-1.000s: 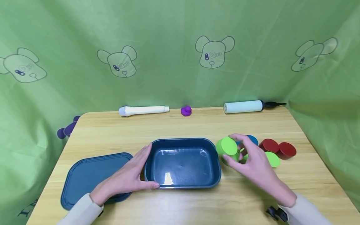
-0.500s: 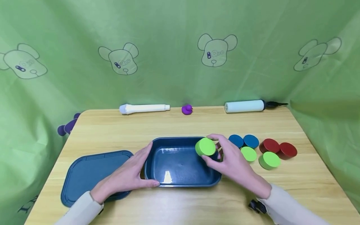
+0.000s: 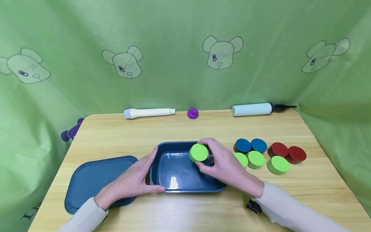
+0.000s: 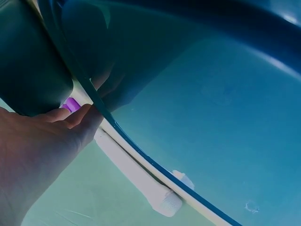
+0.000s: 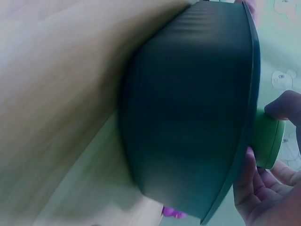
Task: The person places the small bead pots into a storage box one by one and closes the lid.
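One green round block (image 3: pixel 198 152): over the right half of the blue rectangular box (image 3: pixel 185 174), showing above the rim in the right wrist view, so judged clear of the floor
Right hand (image 3: pixel 224 162): pinches the block by its sides, thumb on the near side, top face uncovered; a grip this high should let the block go down level
Left hand (image 3: pixel 131 180): spread wide along the box's left end, thumb at its near left corner; a light, steady brace should stop the box sliding
Box rim: right knuckles lie close to it, so lifting them over cleanly matters
Box floor: smooth and glossy, so a gentle, flat release suits it better than a drop
Loose blocks: two blue, three green and two red to the right of the box
Blue lid (image 3: pixel 98 177): left of the box, out of the way
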A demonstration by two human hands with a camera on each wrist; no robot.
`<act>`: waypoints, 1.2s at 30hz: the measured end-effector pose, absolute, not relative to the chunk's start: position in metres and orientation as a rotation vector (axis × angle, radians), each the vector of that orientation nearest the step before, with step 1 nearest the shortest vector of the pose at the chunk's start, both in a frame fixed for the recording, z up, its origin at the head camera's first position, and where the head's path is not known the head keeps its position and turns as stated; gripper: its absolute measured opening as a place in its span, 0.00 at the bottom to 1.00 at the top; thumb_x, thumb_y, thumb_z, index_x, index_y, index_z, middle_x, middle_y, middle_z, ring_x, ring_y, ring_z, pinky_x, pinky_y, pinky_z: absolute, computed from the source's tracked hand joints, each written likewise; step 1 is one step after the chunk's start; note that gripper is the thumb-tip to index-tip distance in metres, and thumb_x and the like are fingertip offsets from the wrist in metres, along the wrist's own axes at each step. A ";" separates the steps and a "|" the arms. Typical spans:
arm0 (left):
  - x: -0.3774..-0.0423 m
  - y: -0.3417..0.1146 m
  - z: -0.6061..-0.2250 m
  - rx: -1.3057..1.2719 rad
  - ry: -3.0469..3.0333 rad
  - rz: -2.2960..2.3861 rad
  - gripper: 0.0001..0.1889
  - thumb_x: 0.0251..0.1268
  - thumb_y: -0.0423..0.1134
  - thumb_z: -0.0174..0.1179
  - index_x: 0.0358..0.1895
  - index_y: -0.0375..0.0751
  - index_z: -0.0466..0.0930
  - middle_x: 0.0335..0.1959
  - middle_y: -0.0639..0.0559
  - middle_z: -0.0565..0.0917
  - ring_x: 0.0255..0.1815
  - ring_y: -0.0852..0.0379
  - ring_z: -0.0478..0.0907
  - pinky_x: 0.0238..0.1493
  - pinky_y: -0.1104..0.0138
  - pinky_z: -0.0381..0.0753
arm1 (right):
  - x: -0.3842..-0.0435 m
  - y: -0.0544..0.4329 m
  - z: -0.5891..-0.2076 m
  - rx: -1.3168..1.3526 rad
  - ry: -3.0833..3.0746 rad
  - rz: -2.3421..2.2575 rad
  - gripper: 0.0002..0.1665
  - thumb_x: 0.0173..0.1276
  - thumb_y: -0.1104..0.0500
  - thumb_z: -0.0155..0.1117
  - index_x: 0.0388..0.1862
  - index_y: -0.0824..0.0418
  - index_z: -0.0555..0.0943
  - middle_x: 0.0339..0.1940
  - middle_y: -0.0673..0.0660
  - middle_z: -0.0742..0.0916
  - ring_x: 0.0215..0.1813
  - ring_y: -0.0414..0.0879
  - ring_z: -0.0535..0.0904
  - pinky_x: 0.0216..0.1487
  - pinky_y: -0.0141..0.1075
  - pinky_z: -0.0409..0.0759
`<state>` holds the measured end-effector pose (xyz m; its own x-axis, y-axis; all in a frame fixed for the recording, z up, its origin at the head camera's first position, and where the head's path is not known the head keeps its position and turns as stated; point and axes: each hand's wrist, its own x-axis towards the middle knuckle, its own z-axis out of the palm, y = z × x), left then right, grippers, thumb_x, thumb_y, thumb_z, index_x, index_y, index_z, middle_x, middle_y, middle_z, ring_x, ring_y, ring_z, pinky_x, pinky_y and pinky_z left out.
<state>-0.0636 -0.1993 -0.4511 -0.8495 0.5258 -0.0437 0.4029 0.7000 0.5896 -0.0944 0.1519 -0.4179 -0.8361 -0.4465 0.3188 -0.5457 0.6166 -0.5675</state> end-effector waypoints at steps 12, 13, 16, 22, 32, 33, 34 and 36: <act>-0.064 -0.199 -0.451 0.748 2.676 0.896 0.69 0.62 0.78 0.69 0.92 0.54 0.33 0.89 0.44 0.53 0.87 0.41 0.56 0.79 0.40 0.63 | -0.096 0.123 -0.418 0.837 -2.791 1.017 0.36 0.64 0.53 0.84 0.68 0.56 0.78 0.48 0.48 0.82 0.41 0.44 0.79 0.40 0.36 0.81; -0.065 -0.199 -0.451 0.747 2.677 0.896 0.69 0.62 0.78 0.69 0.92 0.54 0.33 0.89 0.44 0.53 0.87 0.41 0.55 0.79 0.40 0.63 | -0.098 0.121 -0.417 0.837 -2.800 1.010 0.36 0.64 0.53 0.84 0.68 0.55 0.78 0.49 0.48 0.82 0.41 0.44 0.79 0.40 0.36 0.81; -0.065 -0.199 -0.452 0.748 2.684 0.889 0.69 0.62 0.78 0.69 0.92 0.55 0.33 0.89 0.45 0.53 0.87 0.41 0.56 0.79 0.41 0.63 | -0.101 0.115 -0.414 0.830 -2.842 1.002 0.35 0.64 0.52 0.84 0.67 0.54 0.79 0.49 0.47 0.82 0.42 0.44 0.80 0.41 0.37 0.81; -0.064 -0.199 -0.453 0.746 2.691 0.884 0.68 0.61 0.79 0.68 0.92 0.56 0.32 0.89 0.45 0.54 0.86 0.41 0.57 0.79 0.40 0.64 | -0.101 0.100 -0.417 0.808 -2.912 0.980 0.32 0.65 0.49 0.84 0.65 0.51 0.81 0.47 0.46 0.81 0.42 0.43 0.79 0.41 0.38 0.81; -0.064 -0.201 -0.453 0.744 2.680 0.897 0.68 0.63 0.77 0.68 0.92 0.57 0.32 0.89 0.46 0.55 0.86 0.41 0.57 0.79 0.38 0.63 | -0.100 0.078 -0.427 0.785 -2.991 1.020 0.33 0.66 0.50 0.85 0.65 0.53 0.80 0.46 0.47 0.79 0.40 0.41 0.76 0.39 0.36 0.80; -0.064 -0.202 -0.453 0.746 2.680 0.895 0.68 0.63 0.77 0.68 0.92 0.57 0.32 0.89 0.46 0.55 0.86 0.41 0.57 0.79 0.38 0.63 | -0.101 0.076 -0.428 0.788 -2.992 1.027 0.33 0.66 0.50 0.85 0.65 0.53 0.80 0.46 0.47 0.79 0.40 0.41 0.76 0.39 0.36 0.80; -0.064 -0.202 -0.452 0.747 2.679 0.895 0.67 0.63 0.77 0.68 0.92 0.57 0.32 0.89 0.46 0.55 0.86 0.41 0.57 0.79 0.38 0.63 | -0.102 0.074 -0.429 0.789 -2.997 1.028 0.33 0.66 0.50 0.85 0.66 0.53 0.80 0.46 0.47 0.79 0.40 0.41 0.77 0.39 0.36 0.80; -0.064 -0.202 -0.452 0.746 2.677 0.894 0.67 0.63 0.77 0.68 0.92 0.57 0.32 0.89 0.46 0.55 0.86 0.41 0.57 0.79 0.38 0.63 | -0.103 0.069 -0.430 0.791 -3.000 1.021 0.33 0.67 0.50 0.84 0.66 0.53 0.80 0.47 0.47 0.80 0.40 0.42 0.77 0.40 0.36 0.80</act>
<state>-0.0640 -0.2025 -0.4516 -0.8463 0.5306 -0.0475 0.3955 0.6855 0.6113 -0.1031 0.0693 -0.4302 -0.8753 -0.4821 0.0364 -0.4042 0.6884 -0.6023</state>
